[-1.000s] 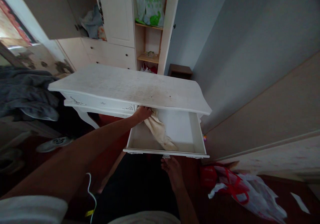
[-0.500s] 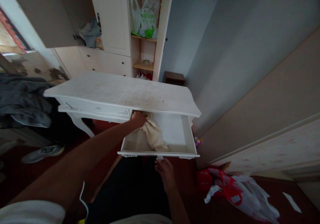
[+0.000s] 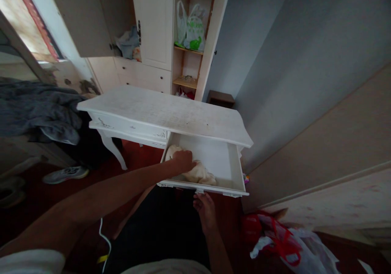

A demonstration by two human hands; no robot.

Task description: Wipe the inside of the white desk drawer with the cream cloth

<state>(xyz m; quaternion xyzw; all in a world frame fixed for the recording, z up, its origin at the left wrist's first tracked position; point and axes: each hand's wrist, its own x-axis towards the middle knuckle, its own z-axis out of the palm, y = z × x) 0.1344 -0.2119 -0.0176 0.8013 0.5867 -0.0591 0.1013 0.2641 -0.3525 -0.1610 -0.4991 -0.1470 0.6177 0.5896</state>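
A white table (image 3: 146, 107) has its right-hand drawer (image 3: 224, 166) pulled out towards me. Inside, along the left part of the drawer, lies a bunched cream cloth (image 3: 201, 175). My left hand (image 3: 182, 161) reaches in from the left, its fingers closed on the cloth's middle; the fingertips are partly hidden. Below the drawer front, my right hand (image 3: 205, 208) has its fingers curled at the small drawer pull (image 3: 199, 191), seeming to pinch it.
Behind the table stands a white wardrobe (image 3: 155, 33) with plastic bags (image 3: 194, 31) on a shelf. Grey clothing (image 3: 42, 109) is heaped at left, above a shoe (image 3: 65, 175) on the floor. Red and white bags (image 3: 284, 241) lie at lower right. A white cord (image 3: 105, 239) hangs near my lap.
My left hand has moved from the drawer's back left corner forward to the cloth's middle. The cloth is more bunched. My right hand stays at the pull, and the view has shifted slightly left.
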